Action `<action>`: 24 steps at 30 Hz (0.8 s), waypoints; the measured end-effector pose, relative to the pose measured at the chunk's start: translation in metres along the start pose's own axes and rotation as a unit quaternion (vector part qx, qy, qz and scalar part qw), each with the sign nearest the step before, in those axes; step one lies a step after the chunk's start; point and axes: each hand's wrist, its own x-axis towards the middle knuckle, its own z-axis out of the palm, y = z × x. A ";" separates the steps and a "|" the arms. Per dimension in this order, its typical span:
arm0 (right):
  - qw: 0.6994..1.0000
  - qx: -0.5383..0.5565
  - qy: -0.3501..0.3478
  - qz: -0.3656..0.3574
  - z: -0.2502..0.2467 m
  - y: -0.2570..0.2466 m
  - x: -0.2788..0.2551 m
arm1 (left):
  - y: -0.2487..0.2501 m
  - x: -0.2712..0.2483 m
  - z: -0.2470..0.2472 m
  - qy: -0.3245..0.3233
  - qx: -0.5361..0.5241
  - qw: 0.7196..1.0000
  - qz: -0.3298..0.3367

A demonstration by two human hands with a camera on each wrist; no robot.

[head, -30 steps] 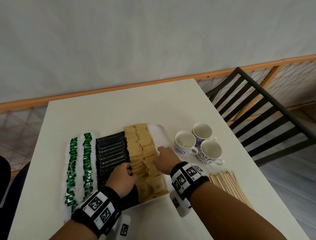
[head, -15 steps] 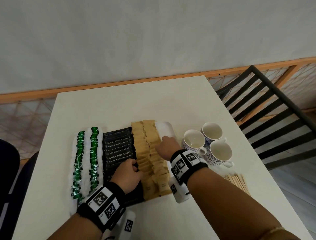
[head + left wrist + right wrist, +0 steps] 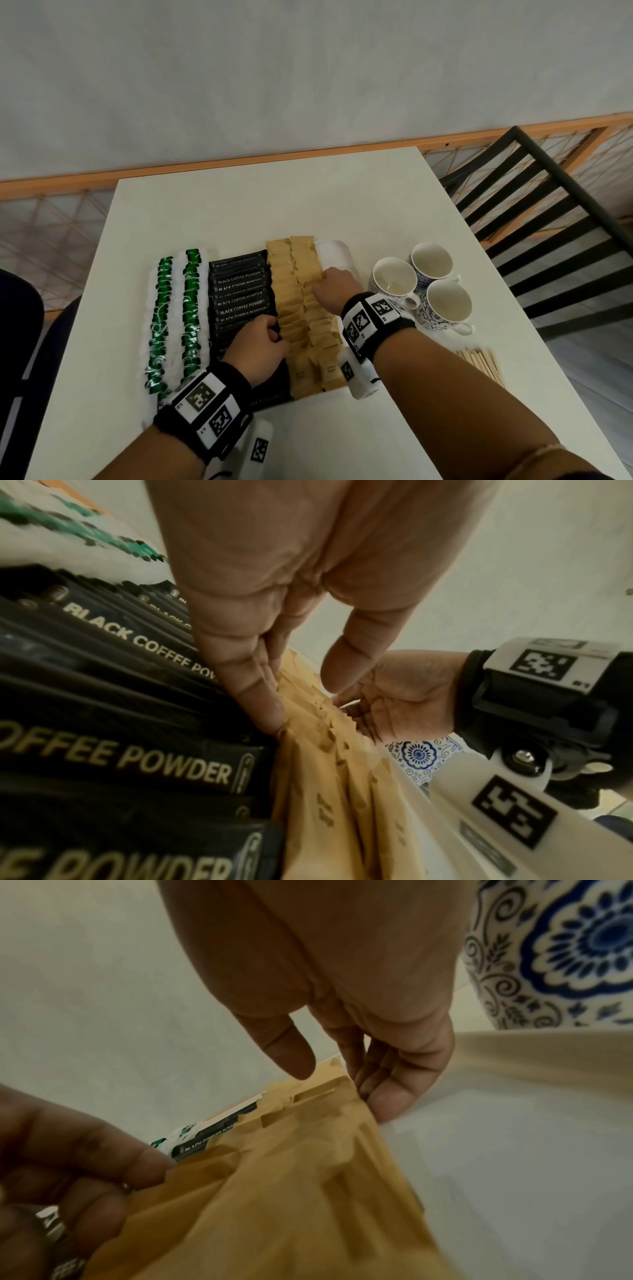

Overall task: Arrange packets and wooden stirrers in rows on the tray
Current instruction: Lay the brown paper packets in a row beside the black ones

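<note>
I'm squaring the two brown packet rows [image 3: 301,308] on the tray [image 3: 337,255], left hand [image 3: 255,346] and right hand [image 3: 334,286] pressing in from either side, each grip loose, fingers straight, holding nothing. Next I'd fetch the stirrers [image 3: 483,365], lying near right on the surface [image 3: 239,205], for the tray's bare right strip.

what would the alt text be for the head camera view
Two hands straighten brown packets on a white tray: the left hand presses their left edge, the right hand their right. Black coffee packets and green-and-white packets lie further left; three cups and wooden stirrers sit right.
</note>
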 end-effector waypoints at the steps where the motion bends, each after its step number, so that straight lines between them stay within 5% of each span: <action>1: 1.000 0.002 0.002 0.002 0.000 0.001 0.000 | 0.001 -0.001 -0.001 0.001 0.004 1.000 0.001; 12: 0.991 -0.098 0.045 -0.076 -0.006 0.055 -0.067 | -0.022 -0.050 -0.057 0.098 0.029 0.993 0.057; 24: 0.980 -0.179 0.075 -0.038 0.008 0.099 -0.108 | -0.122 -0.070 -0.088 0.217 0.078 0.960 -0.156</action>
